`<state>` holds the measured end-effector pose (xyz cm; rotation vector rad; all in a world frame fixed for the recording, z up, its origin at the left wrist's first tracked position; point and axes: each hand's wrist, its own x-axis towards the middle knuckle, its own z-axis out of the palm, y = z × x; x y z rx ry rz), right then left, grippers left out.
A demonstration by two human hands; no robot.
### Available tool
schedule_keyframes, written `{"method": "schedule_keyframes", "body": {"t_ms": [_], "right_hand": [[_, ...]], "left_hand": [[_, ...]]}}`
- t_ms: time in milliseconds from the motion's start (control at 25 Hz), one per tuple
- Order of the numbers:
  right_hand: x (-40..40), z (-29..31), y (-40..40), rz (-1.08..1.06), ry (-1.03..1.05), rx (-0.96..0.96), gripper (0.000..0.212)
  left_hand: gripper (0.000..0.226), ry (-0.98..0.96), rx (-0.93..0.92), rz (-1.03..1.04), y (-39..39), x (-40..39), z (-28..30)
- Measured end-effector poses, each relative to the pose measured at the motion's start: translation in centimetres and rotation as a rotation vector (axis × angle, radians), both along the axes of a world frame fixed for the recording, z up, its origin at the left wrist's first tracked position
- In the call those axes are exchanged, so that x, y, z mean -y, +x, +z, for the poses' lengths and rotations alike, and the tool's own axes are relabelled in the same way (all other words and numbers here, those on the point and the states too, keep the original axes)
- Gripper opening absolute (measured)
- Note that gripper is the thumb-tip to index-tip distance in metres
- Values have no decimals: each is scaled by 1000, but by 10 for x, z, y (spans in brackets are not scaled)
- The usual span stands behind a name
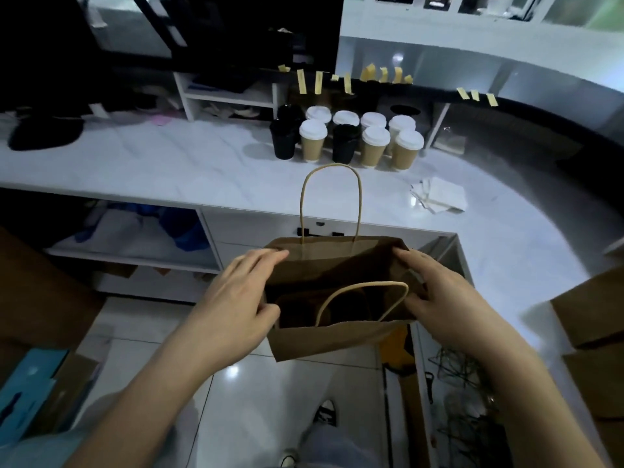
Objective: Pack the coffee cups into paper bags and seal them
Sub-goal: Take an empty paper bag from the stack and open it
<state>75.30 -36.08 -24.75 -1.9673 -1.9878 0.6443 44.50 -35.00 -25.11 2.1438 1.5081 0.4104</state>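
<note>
1. left hand (233, 298) and right hand (449, 298) clamp their fingers on the paper bag (337, 336) rim, spreading its mouth for loading
2. coffee cups (351, 138) wait on the surface (189, 170) beyond

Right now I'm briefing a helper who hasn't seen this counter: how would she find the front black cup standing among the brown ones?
On the white counter, a cluster of lidded coffee cups stands at the back, under the hanging tape strips. In its front row, find the black cup with a brown white-lidded cup on each side. The other black cups sit together at the cluster's left end.
</note>
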Motion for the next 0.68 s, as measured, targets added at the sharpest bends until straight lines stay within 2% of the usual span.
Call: {"method": "schedule_keyframes", "body": {"t_ms": [320,680], "right_hand": [[-101,-7,-27,120,-47,-8,75],[-219,-12,-18,172,-96,-62,77]], "left_hand": [[72,-39,3,137,-24,-64,-4],[74,-56,-4,201,-15,-165,-3]]}}
